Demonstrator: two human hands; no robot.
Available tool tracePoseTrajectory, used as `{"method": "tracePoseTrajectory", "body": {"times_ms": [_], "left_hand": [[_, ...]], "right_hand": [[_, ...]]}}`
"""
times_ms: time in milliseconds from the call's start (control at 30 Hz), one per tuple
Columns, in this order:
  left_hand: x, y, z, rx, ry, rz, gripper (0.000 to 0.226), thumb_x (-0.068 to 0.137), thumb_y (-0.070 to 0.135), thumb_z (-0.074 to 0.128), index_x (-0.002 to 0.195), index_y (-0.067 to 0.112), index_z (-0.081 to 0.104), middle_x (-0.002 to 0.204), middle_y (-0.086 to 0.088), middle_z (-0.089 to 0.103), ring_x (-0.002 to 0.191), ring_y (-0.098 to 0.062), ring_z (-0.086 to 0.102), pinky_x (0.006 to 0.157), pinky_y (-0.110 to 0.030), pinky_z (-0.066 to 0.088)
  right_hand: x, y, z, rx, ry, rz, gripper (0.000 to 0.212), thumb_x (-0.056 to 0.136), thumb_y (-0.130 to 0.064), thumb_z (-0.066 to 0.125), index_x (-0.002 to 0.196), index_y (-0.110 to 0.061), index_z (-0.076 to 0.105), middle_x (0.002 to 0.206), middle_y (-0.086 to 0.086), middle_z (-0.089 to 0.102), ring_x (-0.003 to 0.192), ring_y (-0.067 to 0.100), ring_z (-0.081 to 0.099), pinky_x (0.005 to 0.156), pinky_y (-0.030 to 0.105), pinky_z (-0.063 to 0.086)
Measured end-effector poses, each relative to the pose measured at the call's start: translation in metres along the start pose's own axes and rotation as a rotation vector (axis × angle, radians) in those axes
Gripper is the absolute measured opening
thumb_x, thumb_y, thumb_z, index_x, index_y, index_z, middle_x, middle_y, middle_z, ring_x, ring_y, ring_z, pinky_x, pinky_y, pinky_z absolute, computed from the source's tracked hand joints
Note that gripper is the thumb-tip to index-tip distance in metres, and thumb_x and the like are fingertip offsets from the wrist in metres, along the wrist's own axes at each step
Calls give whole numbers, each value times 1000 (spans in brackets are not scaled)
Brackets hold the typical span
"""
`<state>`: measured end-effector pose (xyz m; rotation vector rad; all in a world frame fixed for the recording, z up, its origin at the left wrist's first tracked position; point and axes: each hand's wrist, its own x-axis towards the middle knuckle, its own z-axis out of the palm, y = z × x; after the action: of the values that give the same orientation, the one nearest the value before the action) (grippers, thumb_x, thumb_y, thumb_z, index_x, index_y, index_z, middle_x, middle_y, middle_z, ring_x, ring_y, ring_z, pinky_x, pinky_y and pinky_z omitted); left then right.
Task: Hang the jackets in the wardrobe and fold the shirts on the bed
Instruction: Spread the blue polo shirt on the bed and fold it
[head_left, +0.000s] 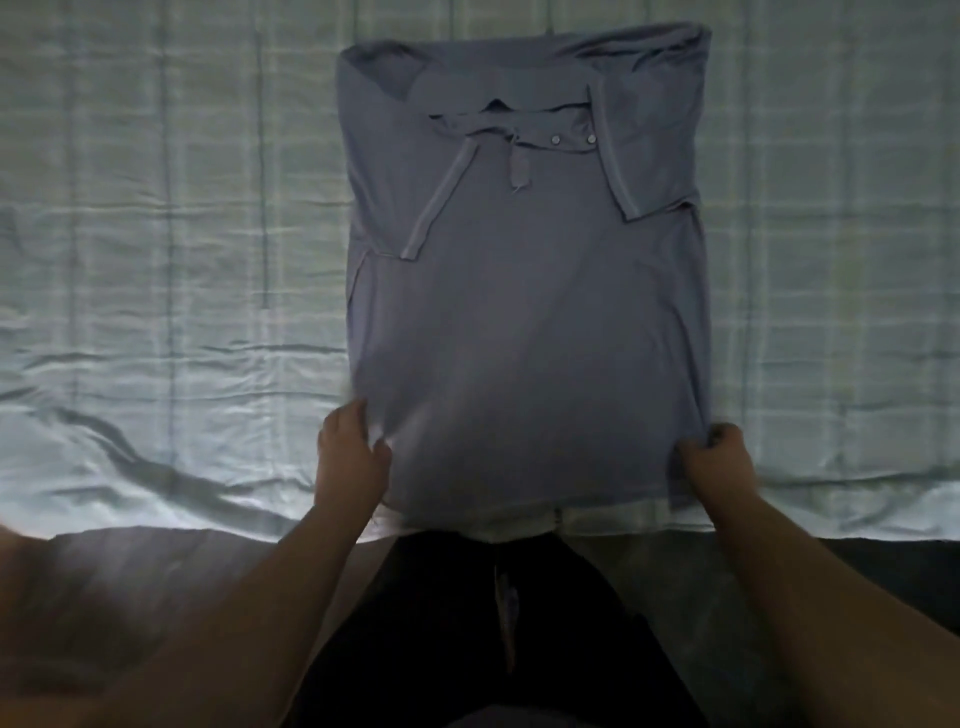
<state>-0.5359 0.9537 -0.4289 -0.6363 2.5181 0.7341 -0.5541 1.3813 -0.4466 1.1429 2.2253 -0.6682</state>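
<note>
A blue-grey polo shirt (524, 291) lies flat on the bed, collar away from me, both sides and sleeves folded inward into a long rectangle. My left hand (353, 457) pinches the shirt's near left corner at the hem. At the near right corner, my right hand (719, 460) grips the hem with curled fingers. The hem sits just at the bed's near edge.
A pale checked bedsheet (166, 260) covers the bed, wrinkled near the front left. Dark trousers (467, 623) and floor show below the bed's edge. No jackets or wardrobe are in view.
</note>
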Motion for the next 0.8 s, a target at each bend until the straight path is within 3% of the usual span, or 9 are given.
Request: {"method": "tracePoseTrajectory", "body": {"times_ms": [67, 167, 267, 300, 367, 467, 567, 667, 800], "left_hand": [[-18, -11, 9, -155, 10, -222, 48, 80, 12, 66, 125, 7, 51, 110, -12, 58, 96, -27, 55, 77, -36, 43], [-39, -23, 18, -202, -125, -428, 40, 84, 25, 70, 116, 6, 55, 94, -7, 66, 81, -25, 61, 68, -32, 42], [-47, -34, 22, -110, -240, -390, 14, 90, 24, 65, 89, 10, 67, 82, -8, 69, 68, -20, 56, 61, -31, 39], [-47, -37, 22, -118, -265, -371, 17, 92, 25, 63, 82, 12, 67, 81, -8, 69, 67, -19, 57, 60, -30, 39], [-50, -45, 20, -227, -279, -369, 19, 95, 26, 62, 86, 11, 69, 79, -7, 69, 66, -17, 59, 57, -28, 43], [-63, -61, 20, -519, -240, -448, 15, 95, 26, 64, 96, 12, 69, 81, -4, 67, 69, -20, 58, 60, -29, 46], [-80, -76, 22, -666, -239, -469, 8, 95, 23, 65, 96, 16, 68, 71, 3, 62, 63, -15, 52, 57, -27, 45], [-90, -87, 21, -657, -228, -456, 21, 97, 20, 62, 79, 9, 62, 51, 4, 51, 52, -15, 45, 51, -25, 41], [-102, -99, 22, -638, -239, -480, 23, 99, 16, 58, 81, 4, 61, 50, 2, 48, 50, -13, 44, 52, -25, 42]], "right_hand": [[1, 13, -2, -54, -64, -2, 30, 82, -21, 66, 106, -4, 60, 95, 21, 66, 87, 39, 66, 80, 47, 54], [5, 30, -8, -29, -142, -22, 31, 85, -23, 68, 105, 1, 66, 95, 22, 68, 87, 39, 67, 84, 51, 55], [8, 38, -15, -7, -170, -60, 33, 87, -26, 70, 105, 3, 69, 93, 19, 68, 89, 38, 66, 83, 46, 54], [8, 40, -16, 33, -178, -67, 33, 89, -25, 69, 105, 3, 68, 94, 20, 68, 89, 38, 66, 84, 48, 54], [6, 43, -21, 172, -238, -57, 29, 91, -21, 67, 106, 4, 65, 96, 23, 67, 84, 35, 65, 78, 48, 58], [-3, 50, -28, 382, -374, -15, 13, 94, -17, 65, 98, -5, 61, 95, 17, 63, 78, 25, 63, 55, 29, 58], [-9, 63, -34, 487, -349, 21, 7, 94, -14, 64, 90, -11, 60, 87, 13, 60, 71, 22, 57, 46, 21, 52], [-12, 75, -38, 459, -356, 45, 8, 93, -15, 66, 92, -8, 62, 82, 12, 60, 64, 20, 55, 44, 20, 50], [-15, 86, -42, 338, -363, 53, 21, 91, -18, 68, 104, -1, 65, 85, 17, 67, 65, 26, 61, 53, 27, 52]]}}
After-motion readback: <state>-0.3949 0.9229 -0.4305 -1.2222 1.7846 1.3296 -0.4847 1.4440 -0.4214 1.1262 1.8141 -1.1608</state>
